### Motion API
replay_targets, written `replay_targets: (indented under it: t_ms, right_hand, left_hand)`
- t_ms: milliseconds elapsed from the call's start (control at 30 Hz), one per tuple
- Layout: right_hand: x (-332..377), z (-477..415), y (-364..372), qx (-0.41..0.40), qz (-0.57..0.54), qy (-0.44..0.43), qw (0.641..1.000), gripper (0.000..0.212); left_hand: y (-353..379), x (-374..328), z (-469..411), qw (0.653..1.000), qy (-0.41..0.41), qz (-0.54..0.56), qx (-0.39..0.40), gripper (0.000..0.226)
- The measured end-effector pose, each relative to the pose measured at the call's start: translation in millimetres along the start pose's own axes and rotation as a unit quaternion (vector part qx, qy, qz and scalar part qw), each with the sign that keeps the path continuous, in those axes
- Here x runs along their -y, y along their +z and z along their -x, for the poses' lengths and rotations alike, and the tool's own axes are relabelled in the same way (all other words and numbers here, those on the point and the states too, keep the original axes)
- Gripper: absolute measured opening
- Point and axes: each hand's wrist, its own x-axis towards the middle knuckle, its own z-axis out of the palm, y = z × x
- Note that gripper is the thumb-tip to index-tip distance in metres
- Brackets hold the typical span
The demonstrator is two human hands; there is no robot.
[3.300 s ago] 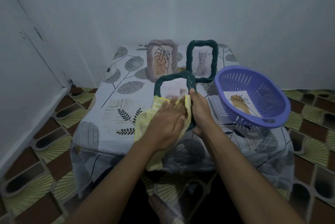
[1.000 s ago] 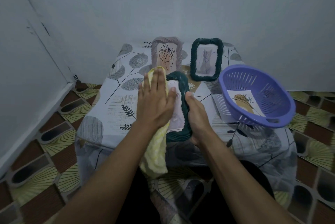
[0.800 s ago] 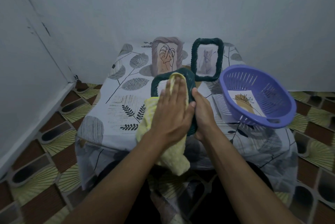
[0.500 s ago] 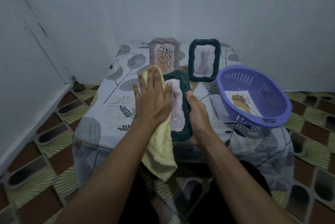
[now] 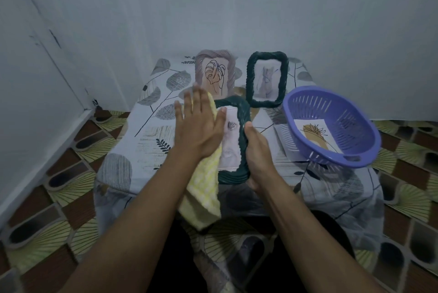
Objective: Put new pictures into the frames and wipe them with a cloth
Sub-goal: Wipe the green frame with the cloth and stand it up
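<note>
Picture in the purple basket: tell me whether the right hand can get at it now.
Probably yes: the basket is open-topped beside the right hand, nothing between, but it must first release the green frame.

Leaf-print table (image 5: 151,136): pink frame (image 5: 214,74), rear green frame (image 5: 266,79), purple basket (image 5: 308,107) atop paper (image 5: 280,133).

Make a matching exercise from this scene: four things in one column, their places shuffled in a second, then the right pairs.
Things
1. yellow checked cloth
2. near dark green ribbed picture frame
3. paper picture with a tan plant drawing
4. mauve picture frame with a leaf line drawing

Places
A. lying in the purple slotted plastic basket
B. standing at the back of the leaf-print table, left of the far dark green frame
C. pressed under the flat left hand
D. gripped at its right edge by the right hand

Pairs: 1-C, 2-D, 3-A, 4-B
</note>
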Motion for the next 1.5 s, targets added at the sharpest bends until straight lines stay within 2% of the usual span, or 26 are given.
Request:
replay_targets:
  t_ms: [67, 200, 267, 333, 467, 567, 633, 700, 800, 867, 933, 1000, 1100, 1233, 1300, 1367, 1500]
  right_hand:
    - [4, -1, 0, -0.004, 0.022, -0.010, 1.000, 0.035]
    - [22, -12, -11, -0.042, 0.018, -0.029, 0.999, 0.035]
    - [24, -15, -17, -0.050, -0.008, -0.024, 0.998, 0.037]
    - [21, -15, -19, -0.043, -0.031, -0.012, 0.999, 0.039]
    - [20, -11, -20, 0.003, -0.047, -0.011, 0.999, 0.039]
    - [17, -8, -18, 0.037, -0.046, 0.010, 0.998, 0.042]
    - [16, -4, -15, 0.046, -0.046, 0.019, 0.998, 0.042]
    - [18, -4, -14, 0.035, -0.032, 0.009, 0.999, 0.040]
    - [32, -9, -19, -0.008, -0.010, -0.024, 1.000, 0.036]
    - [41, -13, -24, -0.026, -0.034, -0.034, 0.998, 0.034]
    - [43, -13, -27, -0.025, -0.048, -0.029, 0.998, 0.034]
    - [41, -11, -28, -0.010, -0.049, -0.018, 0.999, 0.036]
    - [39, -6, -28, 0.020, -0.022, -0.015, 0.999, 0.039]
    - [40, 2, -28, 0.072, 0.020, -0.012, 0.997, 0.038]
    - [41, 5, -28, 0.103, 0.036, 0.009, 0.994, 0.037]
    - [43, 5, -29, 0.125, 0.053, 0.028, 0.990, 0.037]
    - [47, 1, -30, 0.150, 0.043, 0.083, 0.984, 0.038]
  left_hand:
    - [2, -9, 7, 0.999, 0.043, 0.020, 0.000, 0.080]
    - [19, -14, 45, 0.968, 0.240, 0.058, 0.039, 0.074]
    - [24, -1, 52, 0.955, 0.291, 0.047, 0.040, 0.072]
    - [23, 10, 48, 0.959, 0.278, 0.045, 0.028, 0.071]
    - [9, 13, 23, 0.987, 0.142, 0.078, -0.003, 0.071]
    - [-6, 11, -3, 0.993, 0.048, 0.107, -0.017, 0.072]
    - [-11, 3, -11, 0.994, 0.018, 0.107, -0.022, 0.072]
    - [-9, -8, -5, 0.995, 0.044, 0.083, -0.031, 0.075]
    - [5, -22, 23, 0.985, 0.168, 0.038, 0.008, 0.076]
    - [17, -20, 40, 0.968, 0.246, 0.043, 0.030, 0.074]
    - [25, -10, 47, 0.957, 0.282, 0.062, 0.023, 0.073]
    - [30, -1, 44, 0.964, 0.250, 0.090, 0.018, 0.076]
    - [30, 5, 36, 0.973, 0.152, 0.173, 0.008, 0.078]
    - [12, 13, 13, 0.956, 0.027, 0.293, -0.002, 0.076]
    - [-3, 14, 3, 0.951, 0.024, 0.306, -0.017, 0.062]
    - [-16, 15, -3, 0.953, 0.062, 0.294, -0.041, 0.045]
    - [-23, 18, -4, 0.961, 0.085, 0.259, -0.054, 0.044]
